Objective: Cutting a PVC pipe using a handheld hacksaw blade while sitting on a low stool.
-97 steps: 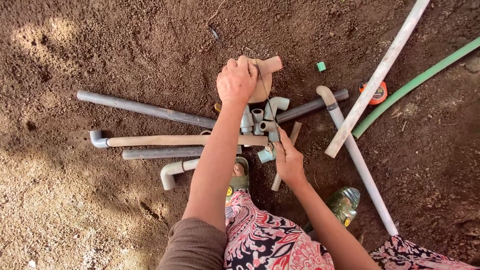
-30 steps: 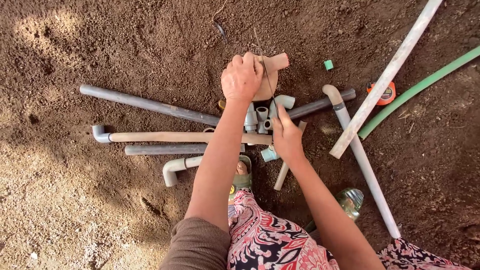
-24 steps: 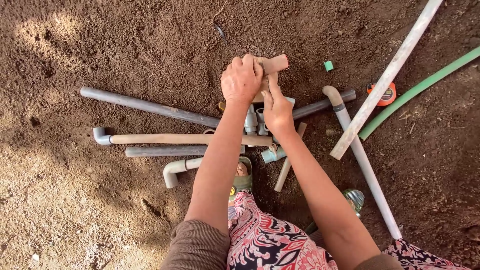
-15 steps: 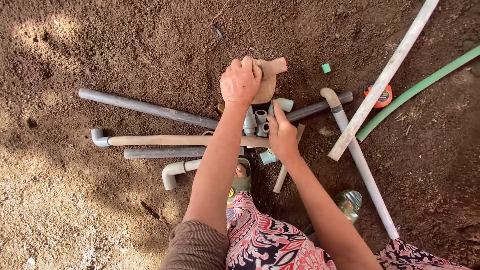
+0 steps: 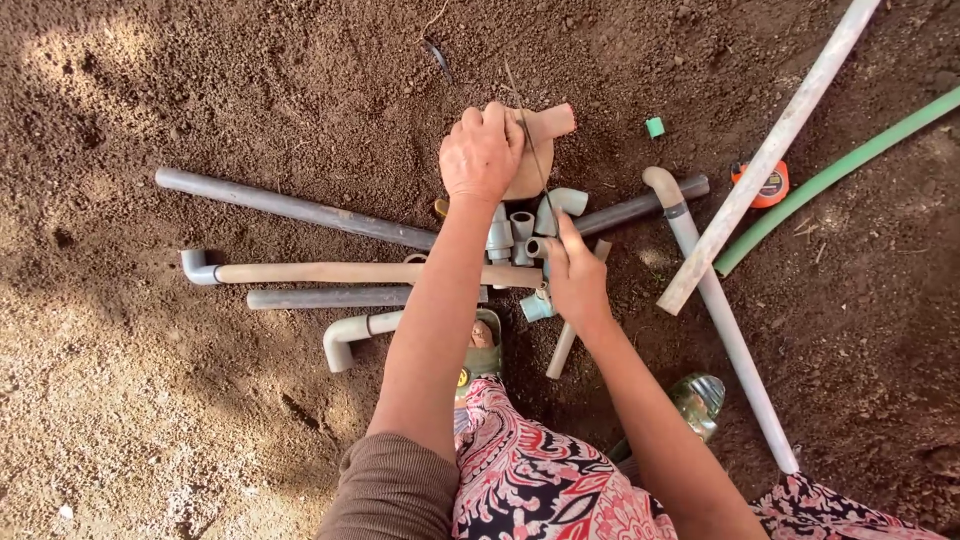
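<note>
Below, my left hand [image 5: 482,152] is clenched around a tan, wood-coloured piece [image 5: 535,150] with a thin blade [image 5: 528,140]. My right hand [image 5: 575,275], fingers narrow, pinches a grey pipe fitting [image 5: 540,246]; other fittings [image 5: 500,235] lie just beside those fingertips.

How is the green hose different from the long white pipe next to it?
The green hose is green and bends gently; the long white pipe is pale, dusty and dead straight. The white pipe's lower end rests across a grey pipe with an elbow; whether the hose touches it is unclear. Both lie slanted on brown dirt, apart from both hands.
</note>
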